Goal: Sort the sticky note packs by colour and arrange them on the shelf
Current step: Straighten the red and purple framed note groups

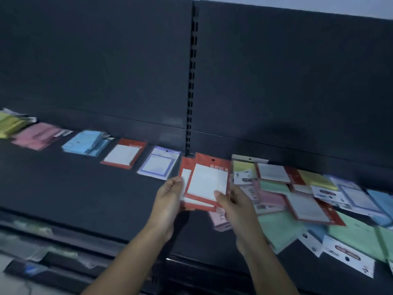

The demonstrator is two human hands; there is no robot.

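Where the hands meet: two red packs (207, 184), overlapped, over the shelf's (85, 188) middle.
Left hand (168, 199): thumb and fingers clamped on their left edge.
Right hand (236, 201): thumb pinching their lower right corner.
Back-left row: yellow pile (10, 124), pink pile (35, 135), blue pile (85, 142), a lone red pack (123, 155), one purple pack (158, 165).
Right end: mixed heap (308, 199), too jumbled to count.

left hand (170, 201) | right hand (236, 207) | both forearms bare (as far as the frame shows)

shelf (85, 188): matt dark metal | red packs (207, 182): glossy plastic wrap, white paper inside
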